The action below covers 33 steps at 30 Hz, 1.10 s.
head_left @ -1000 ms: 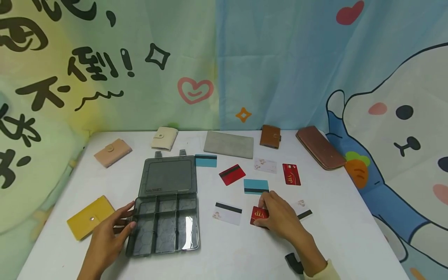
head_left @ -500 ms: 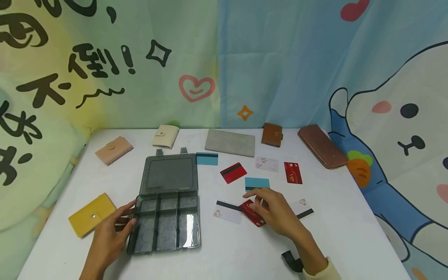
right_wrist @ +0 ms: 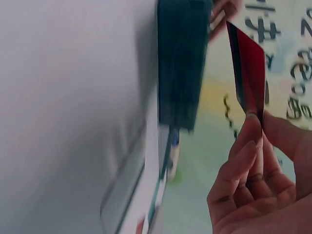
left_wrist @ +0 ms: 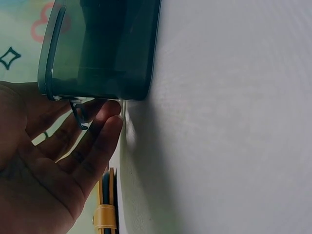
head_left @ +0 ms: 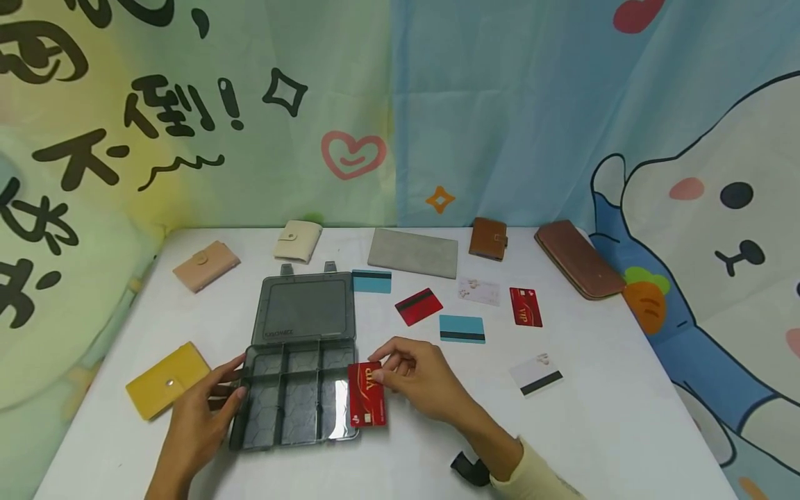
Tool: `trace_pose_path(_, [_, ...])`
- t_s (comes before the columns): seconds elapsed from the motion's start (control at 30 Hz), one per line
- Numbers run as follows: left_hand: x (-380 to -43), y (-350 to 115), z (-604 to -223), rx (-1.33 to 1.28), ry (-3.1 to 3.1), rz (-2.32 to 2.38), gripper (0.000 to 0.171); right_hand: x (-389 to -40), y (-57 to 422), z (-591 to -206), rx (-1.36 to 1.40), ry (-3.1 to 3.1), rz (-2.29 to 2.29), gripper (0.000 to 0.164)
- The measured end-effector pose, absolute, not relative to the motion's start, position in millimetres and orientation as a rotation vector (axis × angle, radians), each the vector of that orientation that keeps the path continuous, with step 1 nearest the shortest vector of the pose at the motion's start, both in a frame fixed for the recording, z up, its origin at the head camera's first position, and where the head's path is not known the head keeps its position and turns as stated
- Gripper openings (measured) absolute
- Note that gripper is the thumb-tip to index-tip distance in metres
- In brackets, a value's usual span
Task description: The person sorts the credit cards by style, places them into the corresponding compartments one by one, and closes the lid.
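Card [head_left: 367, 397], red, lettered VIP: pinched at one end by the right hand [head_left: 417, 378], between thumb and fingertips, remaining fingers bent in toward the palm. Location in head view: across the right edge of the box [head_left: 298, 410], overlapping the near right compartment. In right wrist view: nearly edge-on, box behind, a gap between the two.

Box: dark grey, translucent, divided into compartments; lid [head_left: 305, 305] laid back on the far side.

Left hand [head_left: 203, 420]: at the left wall of the box, fingers apart and only slightly bent, not wrapped round anything; firmness of contact impossible to tell.

Cards on the white table [head_left: 425, 458], right of the box: far blue card [head_left: 371, 285], striped, just beside the lid; striped red card [head_left: 419, 307]; near blue card [head_left: 462, 324], striped; patterned white card [head_left: 478, 291]; second VIP card [head_left: 526, 307], red; striped white card [head_left: 536, 373], nearest to the right forearm.

Wallets, six: yellow wallet [head_left: 167, 380], near the left hand; tan wallet [head_left: 206, 266], far left; along the far edge, cream wallet [head_left: 298, 241], flat grey wallet [head_left: 412, 253], small brown wallet [head_left: 488, 238], long brown wallet [head_left: 579, 260].

Backdrop: printed cloth [head_left: 487, 104], with hearts, lettering and a white cartoon animal.
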State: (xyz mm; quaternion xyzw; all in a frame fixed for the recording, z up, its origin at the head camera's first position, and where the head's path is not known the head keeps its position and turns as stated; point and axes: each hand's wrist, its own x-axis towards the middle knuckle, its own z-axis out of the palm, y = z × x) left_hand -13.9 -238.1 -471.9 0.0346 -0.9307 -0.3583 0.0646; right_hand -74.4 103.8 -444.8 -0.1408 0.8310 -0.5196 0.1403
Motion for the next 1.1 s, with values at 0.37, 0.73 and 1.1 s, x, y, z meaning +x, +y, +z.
trace_pose_path(0.37, [-14.0,-236.5,-473.3,0.116,-2.809,-1.075,0.057,-73.6,59.8,-456.5,-0.615,2.439,-1.353,0.018])
trace_pose_path(0.73, [-13.3,-238.0,-475.3,0.101,-2.785,-1.073,0.057,-75.3,66.0,-457.6,-0.689,2.527,-1.237,0.025])
trace_pose_path(1.1, [-12.6,-238.8,-476.0,0.087,-2.777,-1.078,0.055,-89.7,101.1,-462.1,-0.481,2.687,-1.098,0.033])
